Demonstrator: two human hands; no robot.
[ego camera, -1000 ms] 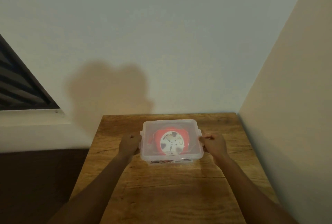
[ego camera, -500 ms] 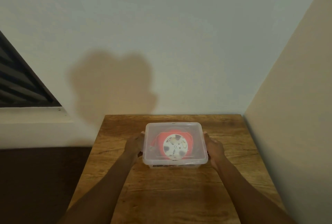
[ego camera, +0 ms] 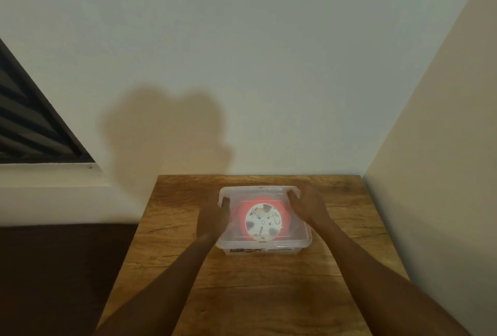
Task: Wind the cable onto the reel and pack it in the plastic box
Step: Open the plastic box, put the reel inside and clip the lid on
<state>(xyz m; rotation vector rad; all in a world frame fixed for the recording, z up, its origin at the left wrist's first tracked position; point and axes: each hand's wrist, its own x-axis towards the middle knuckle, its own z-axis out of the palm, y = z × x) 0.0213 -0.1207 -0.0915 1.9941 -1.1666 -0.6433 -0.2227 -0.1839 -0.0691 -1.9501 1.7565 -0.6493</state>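
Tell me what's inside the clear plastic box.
Through the lid of the plastic box shows a red cable reel with a white round face. The left hand and right hand lying on the lid cover its side parts; the wound cable itself cannot be made out.

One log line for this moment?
box: lid on, on table | reel: inside | left hand: on lid, left side | right hand: on lid, right side

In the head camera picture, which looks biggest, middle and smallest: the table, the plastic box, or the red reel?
1. The wooden table, biggest by far.
2. The plastic box sitting on it.
3. The red reel, smallest; it fits inside the box under the lid.
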